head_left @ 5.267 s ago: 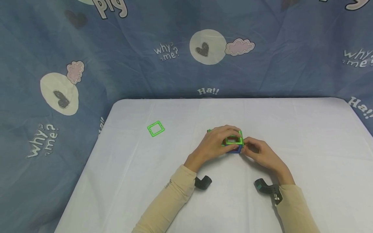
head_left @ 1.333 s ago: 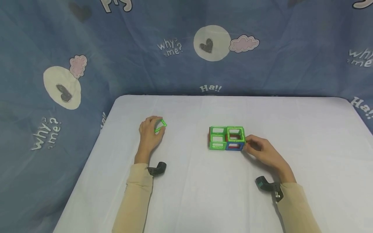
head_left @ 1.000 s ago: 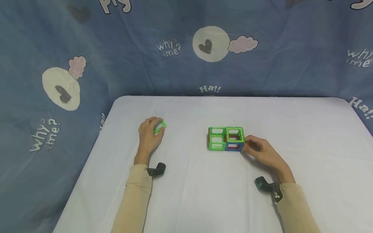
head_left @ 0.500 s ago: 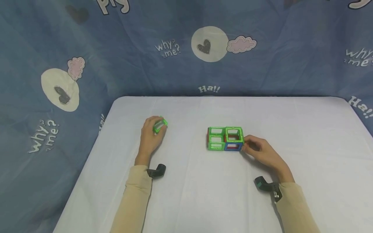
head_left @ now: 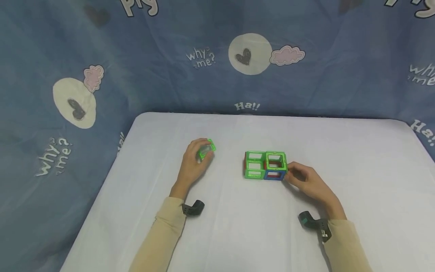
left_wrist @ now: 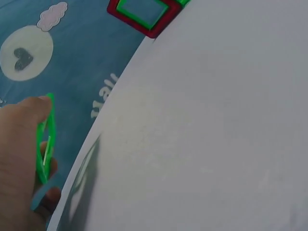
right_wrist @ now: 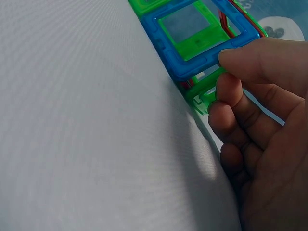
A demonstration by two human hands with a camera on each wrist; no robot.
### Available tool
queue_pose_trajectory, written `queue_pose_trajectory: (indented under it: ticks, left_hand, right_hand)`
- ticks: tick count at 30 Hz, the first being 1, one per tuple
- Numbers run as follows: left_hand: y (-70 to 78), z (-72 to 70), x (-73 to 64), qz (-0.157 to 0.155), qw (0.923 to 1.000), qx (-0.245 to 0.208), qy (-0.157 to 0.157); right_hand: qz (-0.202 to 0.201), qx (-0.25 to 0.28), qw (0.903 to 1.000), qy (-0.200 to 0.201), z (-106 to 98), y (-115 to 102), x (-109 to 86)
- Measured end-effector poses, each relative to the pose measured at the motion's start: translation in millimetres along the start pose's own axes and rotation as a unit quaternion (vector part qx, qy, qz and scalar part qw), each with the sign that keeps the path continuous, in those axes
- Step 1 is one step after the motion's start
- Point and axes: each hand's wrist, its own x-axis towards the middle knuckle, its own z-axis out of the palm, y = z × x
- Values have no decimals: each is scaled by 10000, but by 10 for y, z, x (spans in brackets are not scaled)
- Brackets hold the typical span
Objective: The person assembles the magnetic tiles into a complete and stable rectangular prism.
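Note:
My left hand [head_left: 191, 166] holds a green square magnetic tile [head_left: 212, 144] between thumb and fingers, left of the block structure and close over the table. In the left wrist view this tile [left_wrist: 53, 126] appears nearly edge-on. The magnetic-tile structure [head_left: 265, 161] stands right of centre: two cube-like cells side by side, of green, blue and red open frames. Its right cell has a blue front tile [right_wrist: 202, 62]. At that cell's right edge my right hand [head_left: 310, 185] pinches the corner, thumb against the blue frame and fingers curled beneath.
A white cloth covers the table [head_left: 238, 226]; a blue printed curtain [head_left: 163, 75] hangs behind it and along the left. Dark wrist cameras stick out from both wrists, the left camera [head_left: 193, 208] and the right camera [head_left: 307, 220], close over the cloth.
My left hand has left the structure, picked up the green tile lying at the far left, tilted it, and now carries it rightward. My right hand stays at the structure's right side.

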Motion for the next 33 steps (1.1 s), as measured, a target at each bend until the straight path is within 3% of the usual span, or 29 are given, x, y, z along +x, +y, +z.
queue_pose_trajectory:
  ticks: [7, 15, 33]
  left_hand:
    - [66, 31, -16, 347, 9991, -198, 107]
    - [154, 135, -55, 817, 9958, -413, -63]
    - [270, 321, -51, 1138, 9919, -547, -123]
  right_hand:
    - [34, -3, 10000, 11, 22, -5, -8]
    - [101, 30, 9999, -29, 24, -38, -16]
    - [41, -38, 10000, 16, 7, -39, -15]
